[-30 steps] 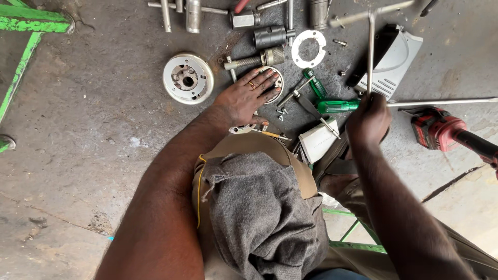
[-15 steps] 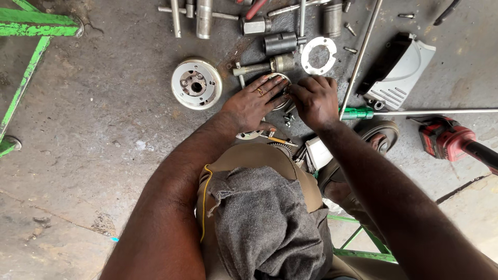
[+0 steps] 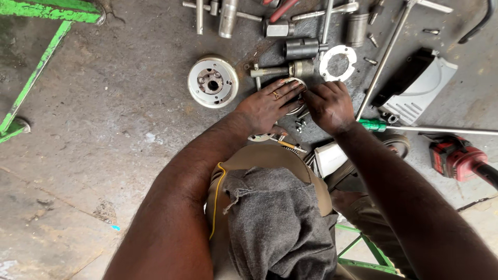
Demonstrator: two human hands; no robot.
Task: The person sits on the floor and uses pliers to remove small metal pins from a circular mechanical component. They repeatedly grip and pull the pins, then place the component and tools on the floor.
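Grip: left hand [image 3: 267, 106] lies flat, fingers spread, pressing down on a round metal part [image 3: 293, 98] on the floor; not closed around it. Right hand [image 3: 328, 106] is curled, fingertips meeting the same part from the other side; cannot tell whether it pinches anything, the knuckles hide the tips. The part sits between both hands, mostly covered, only an arc of rim showing.

Around it, largest first:
- concrete floor [image 3: 104, 135], oily, uneven
- green frame [image 3: 36, 72] at far left, well apart
- white plastic cover [image 3: 420, 96] to the right
- long steel rod [image 3: 386, 57] running diagonally just past the right hand
- pale round hub [image 3: 212, 82] left of the left hand, near but apart
- red power tool [image 3: 459, 158] at the right edge
- white ring gasket [image 3: 337, 62] just above the hands
- dark socket [image 3: 301, 49] above that
- green-handled screwdriver [image 3: 374, 125] just beside the right wrist
- small loose bolts [image 3: 299, 123] below the hands

Judgement for doing it well: left palm should hold the part flat against the floor so it cannot rotate, while the right fingertips do the fine work. Loose bolts sit right under the wrists, easily scattered.
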